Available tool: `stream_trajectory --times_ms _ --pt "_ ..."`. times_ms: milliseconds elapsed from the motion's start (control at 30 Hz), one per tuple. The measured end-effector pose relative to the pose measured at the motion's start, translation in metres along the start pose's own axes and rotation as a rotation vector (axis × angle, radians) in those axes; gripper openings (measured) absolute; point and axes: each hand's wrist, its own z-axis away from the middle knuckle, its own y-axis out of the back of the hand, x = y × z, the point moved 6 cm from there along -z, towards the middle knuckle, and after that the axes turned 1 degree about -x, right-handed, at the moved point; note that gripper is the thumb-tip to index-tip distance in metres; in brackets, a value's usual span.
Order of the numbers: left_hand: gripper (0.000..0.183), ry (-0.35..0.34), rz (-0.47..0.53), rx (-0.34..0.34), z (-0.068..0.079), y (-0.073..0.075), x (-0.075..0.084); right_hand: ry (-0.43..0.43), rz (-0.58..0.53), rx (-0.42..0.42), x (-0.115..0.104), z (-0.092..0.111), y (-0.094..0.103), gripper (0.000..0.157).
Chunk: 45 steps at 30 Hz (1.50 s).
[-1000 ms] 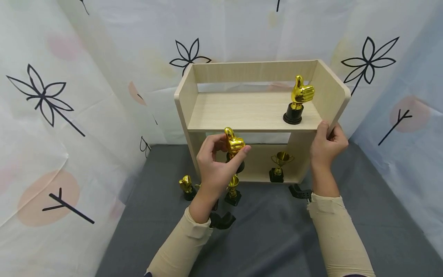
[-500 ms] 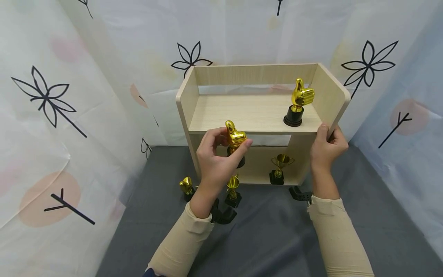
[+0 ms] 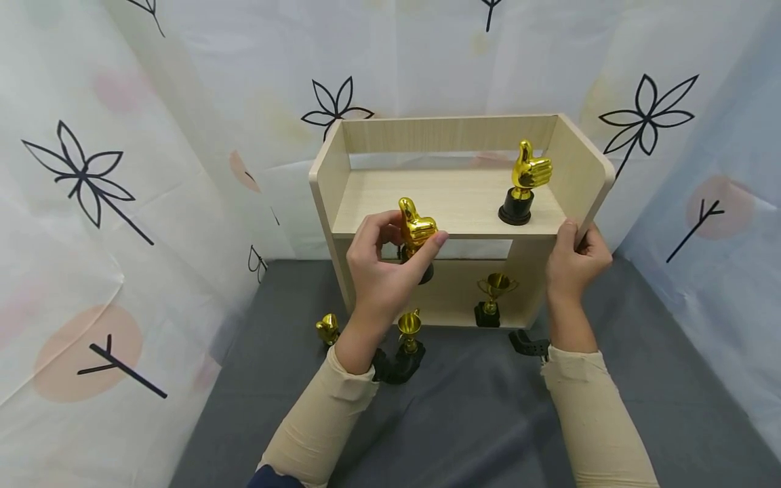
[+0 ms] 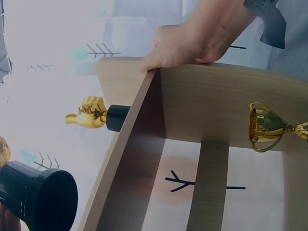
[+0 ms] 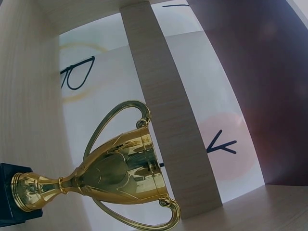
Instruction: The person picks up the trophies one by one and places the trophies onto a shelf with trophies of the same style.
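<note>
My left hand (image 3: 384, 264) pinches a gold thumbs-up trophy (image 3: 418, 227) between thumb and fingers, upright in front of the upper shelf's front edge. In the left wrist view its round black base (image 4: 50, 195) shows at lower left. My right hand (image 3: 576, 261) grips the front edge of the right side panel of the wooden shelf unit (image 3: 421, 183), just at the upper board's level. A second thumbs-up trophy (image 3: 525, 179) stands at the right of the upper shelf. On the lower shelf's right stands a gold two-handled trophy cup (image 3: 491, 298), seen large in the right wrist view.
On the grey cloth (image 3: 488, 407) before the unit stands another gold cup (image 3: 410, 329), partly overlapped by the left wrist strap. Another gold trophy (image 3: 327, 328) is left of the left forearm, its lower part hidden. Patterned fabric (image 3: 213, 102) hangs behind and at both sides.
My left hand has raised the thumbs-up trophy from below the upper board to about its front edge. My right hand has kept its grip on the side panel.
</note>
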Motion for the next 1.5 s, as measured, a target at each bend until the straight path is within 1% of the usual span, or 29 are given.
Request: stream_trajectory --times_ms 133,200,300,433,733,833,1033,1133,1300,1500 --pt "0.042 -0.013 0.004 0.004 -0.010 -0.001 0.016 0.000 0.005 -0.003 -0.001 -0.001 -0.001 0.032" --pt "0.042 -0.013 -0.004 0.004 -0.014 -0.001 0.020 0.002 0.008 -0.007 -0.002 -0.002 -0.002 0.032" --pt "0.041 -0.006 -0.018 0.003 -0.018 -0.003 0.021 -0.012 0.006 -0.004 -0.002 -0.003 -0.003 0.030" --pt "0.042 -0.017 -0.021 0.002 -0.021 -0.005 0.023 -0.035 0.012 0.005 -0.002 -0.002 -0.003 0.027" --pt "0.039 -0.020 -0.044 0.000 -0.028 -0.010 0.021 -0.016 0.026 -0.005 -0.002 0.001 -0.002 0.029" --pt "0.040 -0.026 -0.057 0.000 -0.030 -0.014 0.015 -0.011 0.015 0.001 0.000 0.001 -0.002 0.028" --pt "0.042 -0.043 -0.092 -0.006 -0.035 -0.021 -0.014 -0.029 -0.002 0.025 0.004 0.001 0.001 0.028" --pt "0.042 -0.053 -0.121 0.008 -0.039 -0.020 -0.020 -0.036 0.001 0.027 0.005 0.001 0.001 0.028" --pt "0.042 -0.065 -0.192 0.037 -0.043 -0.014 -0.026 -0.020 -0.001 0.029 0.003 0.001 0.000 0.028" --pt "0.043 -0.022 -0.219 0.060 -0.047 -0.008 -0.038 -0.018 0.018 0.029 0.001 0.002 0.000 0.029"
